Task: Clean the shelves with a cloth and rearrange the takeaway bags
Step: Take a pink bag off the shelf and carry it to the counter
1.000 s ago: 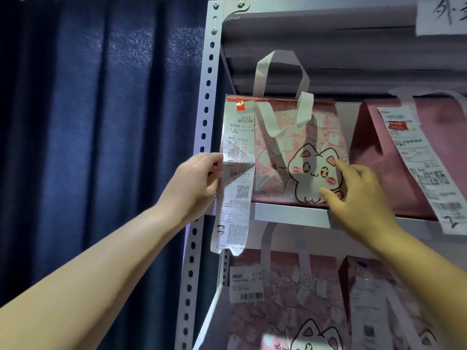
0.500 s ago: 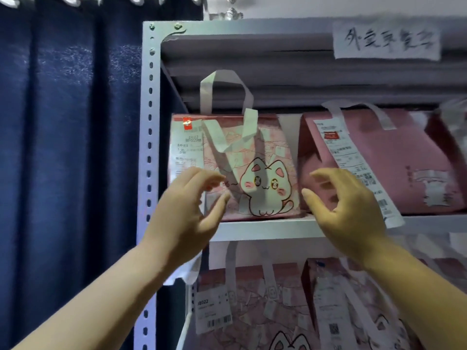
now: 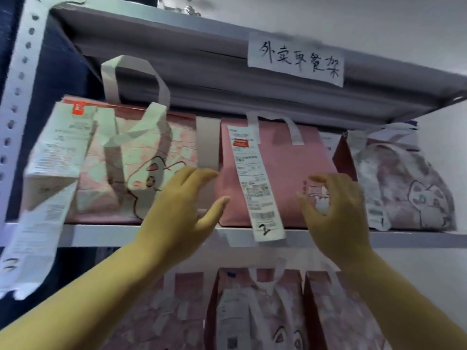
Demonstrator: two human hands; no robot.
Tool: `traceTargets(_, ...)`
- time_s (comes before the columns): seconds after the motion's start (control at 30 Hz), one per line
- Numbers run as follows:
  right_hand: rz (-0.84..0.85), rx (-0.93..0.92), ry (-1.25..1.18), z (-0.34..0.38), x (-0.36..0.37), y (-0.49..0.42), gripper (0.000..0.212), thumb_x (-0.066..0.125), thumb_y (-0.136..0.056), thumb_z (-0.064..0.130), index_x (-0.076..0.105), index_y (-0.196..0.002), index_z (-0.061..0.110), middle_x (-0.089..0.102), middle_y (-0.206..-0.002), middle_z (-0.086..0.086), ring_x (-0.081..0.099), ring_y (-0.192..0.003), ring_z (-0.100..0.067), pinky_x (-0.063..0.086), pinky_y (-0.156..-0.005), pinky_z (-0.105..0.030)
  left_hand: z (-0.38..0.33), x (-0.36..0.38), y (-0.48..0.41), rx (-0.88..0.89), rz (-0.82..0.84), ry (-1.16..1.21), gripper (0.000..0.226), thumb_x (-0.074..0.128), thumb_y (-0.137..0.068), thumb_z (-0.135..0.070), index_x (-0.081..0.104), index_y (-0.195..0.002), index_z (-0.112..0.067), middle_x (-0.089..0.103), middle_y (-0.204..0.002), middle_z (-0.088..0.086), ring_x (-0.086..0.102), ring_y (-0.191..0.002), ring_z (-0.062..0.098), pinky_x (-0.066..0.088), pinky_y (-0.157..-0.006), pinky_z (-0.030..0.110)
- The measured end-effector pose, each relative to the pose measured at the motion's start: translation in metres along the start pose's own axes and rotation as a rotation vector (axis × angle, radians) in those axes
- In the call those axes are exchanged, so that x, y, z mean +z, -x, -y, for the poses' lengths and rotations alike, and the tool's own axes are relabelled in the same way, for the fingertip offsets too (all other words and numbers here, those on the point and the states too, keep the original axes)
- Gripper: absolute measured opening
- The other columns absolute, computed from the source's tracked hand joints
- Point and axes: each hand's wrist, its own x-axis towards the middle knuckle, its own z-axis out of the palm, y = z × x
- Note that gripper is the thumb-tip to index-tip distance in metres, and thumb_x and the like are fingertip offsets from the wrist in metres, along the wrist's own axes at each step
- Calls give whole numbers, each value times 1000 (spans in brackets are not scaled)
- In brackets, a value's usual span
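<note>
Three takeaway bags stand on the upper shelf [image 3: 156,234]. At the left is a pink cat-print bag [image 3: 118,168] with a long receipt hanging off it. In the middle is a plain pink bag [image 3: 285,157] whose receipt [image 3: 255,183] is marked 2. At the right is a paler cat-print bag [image 3: 404,188]. My left hand [image 3: 182,210] is open in front of the gap between the left and middle bags. My right hand [image 3: 333,208] is open in front of the middle bag's right part. Neither hand holds anything. No cloth is in view.
A handwritten paper sign [image 3: 295,61] is stuck on the top shelf's edge. Several more pink bags [image 3: 252,311] stand on the shelf below. The perforated metal upright [image 3: 17,79] runs down the left, with a dark blue curtain behind it.
Both hands let go of the left cat-print bag and moved right, now framing the middle pink bag. The view has swung right and closer to the shelf.
</note>
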Motion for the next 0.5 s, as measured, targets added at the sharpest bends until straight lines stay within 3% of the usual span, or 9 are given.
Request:
traceTargets(0.13,135,136,157,-41,-2,-10,58,60,-80,41,48,-126,8,46,-125,-16,39,-118,-35,19,-100,-31,-16,34,-13,-159,-11,-9,69,61,-83,-45,35,-139,-16,42,-133,4,41,-117,17,35,-97,29)
traceTargets(0.23,312,292,129,-56,-1,-17,75,62,-83,45,28,-141,12,27,-141,-15,23,-128,-35,22,-107,-44,-25,50,-17,-249,29,-13,80,61,-81,-49,23,-145,-20,34,-144,3,32,-130,18,31,-104,35)
traceTargets(0.37,407,332,-68,-66,1,-17,77,59,-85,46,22,-145,17,33,-142,-13,34,-129,-31,33,-103,-44,-25,59,-17,-313,73,-14,78,63,-81,-47,23,-144,-23,39,-143,0,37,-129,17,34,-103,37)
traceTargets(0.5,378,270,-89,-69,4,-11,76,60,-83,48,24,-143,19,36,-140,-10,39,-126,-29,36,-101,-43,-12,62,-17,-341,84,-38,74,66,-80,-44,29,-141,-26,48,-136,-1,47,-122,18,43,-100,44)
